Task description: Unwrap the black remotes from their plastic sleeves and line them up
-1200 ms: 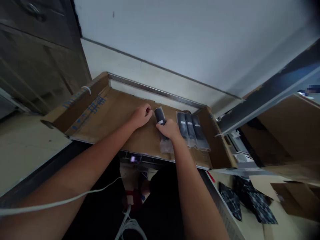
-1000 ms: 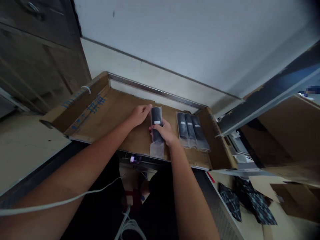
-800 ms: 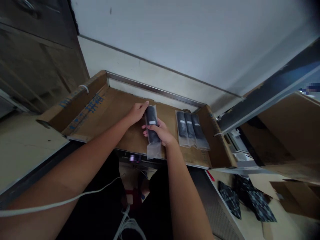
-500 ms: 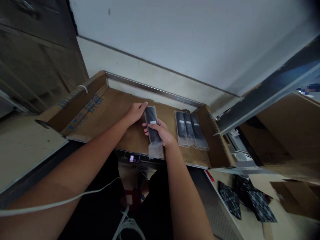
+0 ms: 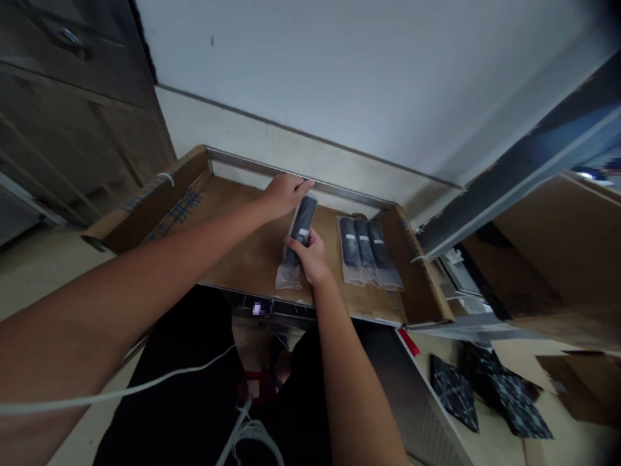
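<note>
My right hand (image 5: 313, 255) is wrapped round a dark roll in a clear plastic bag (image 5: 301, 223), thumb on top near its small white label. The bagged roll is tilted, its far end leaning to the right, and the loose bag end hangs toward me. At the far end, my left hand (image 5: 287, 195) has its fingers curled in a pinch at the bag's edge; the fingertips are partly hidden. To the right, three similar bagged rolls (image 5: 365, 249) lie side by side on the cardboard-lined tray (image 5: 242, 255).
Cardboard side walls, the right one (image 5: 420, 272) and the left one (image 5: 145, 200), border the tray. Behind it rises a white panel (image 5: 310, 77). A large carton (image 5: 557, 252) stands at the right, with dark patterned bags (image 5: 514, 395) below. A white cable (image 5: 169, 374) crosses my lap.
The bagged roll has swung so its far end points right and away. My left hand has moved right and farther off with that end, while my right hand keeps its grip.
</note>
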A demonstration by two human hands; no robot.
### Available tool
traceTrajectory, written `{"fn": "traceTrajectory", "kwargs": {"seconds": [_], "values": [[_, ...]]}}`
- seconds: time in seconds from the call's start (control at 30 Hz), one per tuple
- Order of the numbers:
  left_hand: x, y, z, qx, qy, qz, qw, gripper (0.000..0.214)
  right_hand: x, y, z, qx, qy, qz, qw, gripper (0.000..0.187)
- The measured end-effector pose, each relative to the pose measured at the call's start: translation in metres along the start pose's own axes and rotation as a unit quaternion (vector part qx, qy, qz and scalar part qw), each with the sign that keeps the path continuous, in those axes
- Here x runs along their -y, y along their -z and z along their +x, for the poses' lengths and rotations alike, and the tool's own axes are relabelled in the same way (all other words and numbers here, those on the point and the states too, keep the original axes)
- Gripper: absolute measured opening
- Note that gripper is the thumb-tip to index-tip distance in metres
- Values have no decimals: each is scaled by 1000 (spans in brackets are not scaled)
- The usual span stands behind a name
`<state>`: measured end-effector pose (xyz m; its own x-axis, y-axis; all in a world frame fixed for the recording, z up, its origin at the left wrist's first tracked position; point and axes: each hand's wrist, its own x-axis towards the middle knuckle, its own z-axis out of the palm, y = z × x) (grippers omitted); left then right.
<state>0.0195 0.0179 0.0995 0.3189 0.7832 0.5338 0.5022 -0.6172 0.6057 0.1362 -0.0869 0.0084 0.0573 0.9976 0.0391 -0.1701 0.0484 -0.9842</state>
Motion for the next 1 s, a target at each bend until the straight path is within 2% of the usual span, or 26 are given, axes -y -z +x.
{"fn": "traceTrajectory", "kwargs": {"seconds": [0.1,0.27,0.4,0.6,0.7,0.8,0.93,1.0], "values": [[-16,4,1,5,-35,1,999,47,-2,-2,2,-43,45,-46,997,43],[-35,14,6,-1,-74,-20,997,48,0,-3,1,-47,68,-65,994,48],[-44,24,13,-17,-97,-24,995,46,1,-4,0,-44,58,-66,995,46],[-41,33,12,-69,-57,-25,996,42,-2,-3,1,-49,96,-111,988,29],[-33,36,8,-46,-21,-27,998,33,-4,-2,1,-63,119,-144,980,24],[-29,41,10,-2,-21,-21,1000,29,-6,-1,2,-72,132,-168,974,24],[-35,52,17,-6,-25,-4,1000,27,-6,-2,1,-88,149,-218,961,24],[-41,56,19,22,-19,33,999,29,-6,-2,0,-95,159,-243,952,24]]}}
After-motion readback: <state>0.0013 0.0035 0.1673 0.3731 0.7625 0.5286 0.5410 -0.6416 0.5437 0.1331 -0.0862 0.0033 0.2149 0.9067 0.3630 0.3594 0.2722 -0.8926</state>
